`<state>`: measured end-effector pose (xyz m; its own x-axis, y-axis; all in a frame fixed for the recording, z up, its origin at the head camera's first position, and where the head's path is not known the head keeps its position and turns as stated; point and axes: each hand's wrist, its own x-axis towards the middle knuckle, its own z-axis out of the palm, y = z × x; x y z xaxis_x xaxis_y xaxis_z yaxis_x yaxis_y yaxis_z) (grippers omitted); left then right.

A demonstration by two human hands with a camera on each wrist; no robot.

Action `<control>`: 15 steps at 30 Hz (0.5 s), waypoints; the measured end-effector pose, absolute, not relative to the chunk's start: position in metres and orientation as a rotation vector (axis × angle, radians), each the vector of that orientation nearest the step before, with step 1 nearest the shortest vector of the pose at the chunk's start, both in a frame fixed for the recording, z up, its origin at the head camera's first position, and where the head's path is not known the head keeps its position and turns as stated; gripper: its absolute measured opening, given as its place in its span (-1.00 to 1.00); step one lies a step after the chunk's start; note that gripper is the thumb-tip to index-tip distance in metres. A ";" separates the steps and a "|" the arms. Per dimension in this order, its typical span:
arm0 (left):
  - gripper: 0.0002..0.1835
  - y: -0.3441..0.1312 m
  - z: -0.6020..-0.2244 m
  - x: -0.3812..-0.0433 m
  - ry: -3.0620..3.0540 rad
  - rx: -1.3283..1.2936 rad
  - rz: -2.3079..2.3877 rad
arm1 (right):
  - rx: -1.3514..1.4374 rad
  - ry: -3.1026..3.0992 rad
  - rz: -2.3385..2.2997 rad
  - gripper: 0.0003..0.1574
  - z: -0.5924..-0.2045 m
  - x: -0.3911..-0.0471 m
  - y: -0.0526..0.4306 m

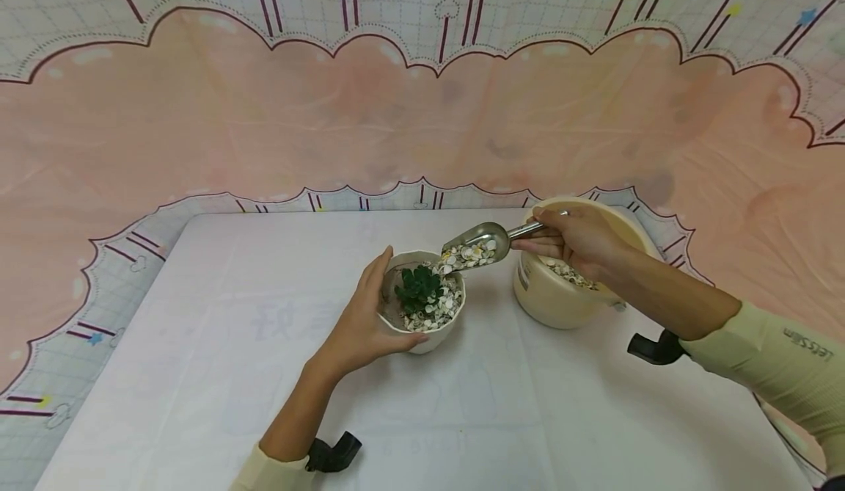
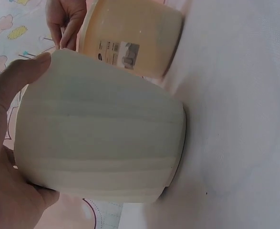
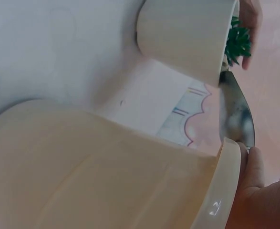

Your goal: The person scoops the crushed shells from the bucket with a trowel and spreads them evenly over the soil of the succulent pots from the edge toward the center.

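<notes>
A small white flowerpot (image 1: pixel 432 342) stands on the table with a green succulent (image 1: pixel 419 289) inside. Pale stone chips (image 1: pixel 432 318) cover the right part of its soil. My left hand (image 1: pixel 359 326) grips the pot from the left, with the thumb at the near side and the fingers at the far rim. In my right hand (image 1: pixel 577 241) is the handle of a metal scoop (image 1: pixel 491 234), loaded with chips (image 1: pixel 477 255). The scoop tilts down leftward, its lip over the pot's right rim. The right wrist view shows the scoop (image 3: pixel 236 112) from beneath, close to the succulent (image 3: pixel 237 42).
Right of the pot stands a cream bucket (image 1: pixel 561 307) holding more chips (image 1: pixel 571 274), under my right hand and forearm. A label (image 2: pixel 118 54) is on its side. A white cloth (image 1: pixel 218 373) covers the table; patterned fabric (image 1: pixel 370 124) hangs behind.
</notes>
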<state>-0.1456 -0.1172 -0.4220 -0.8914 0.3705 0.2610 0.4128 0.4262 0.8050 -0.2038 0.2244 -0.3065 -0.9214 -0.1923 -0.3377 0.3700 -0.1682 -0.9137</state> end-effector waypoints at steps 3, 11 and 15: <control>0.46 -0.113 -0.419 -0.141 -2.625 -0.627 -1.479 | 0.212 1.739 -2.147 -0.64 -0.307 -0.204 0.224; 0.56 -0.093 -0.414 -0.126 -2.633 -0.418 -1.368 | 0.222 1.724 -2.152 -0.61 -0.308 -0.205 0.224; 0.56 -0.090 -0.417 -0.126 -2.623 -0.422 -1.346 | 0.227 1.724 -2.156 -0.61 -0.309 -0.205 0.225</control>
<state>-0.1261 -0.0899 -0.4168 -0.9468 0.1741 0.2706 0.3214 0.5541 0.7679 -0.2051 0.2251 -0.3089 -0.9187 -0.1843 -0.3494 0.3814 -0.1833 -0.9061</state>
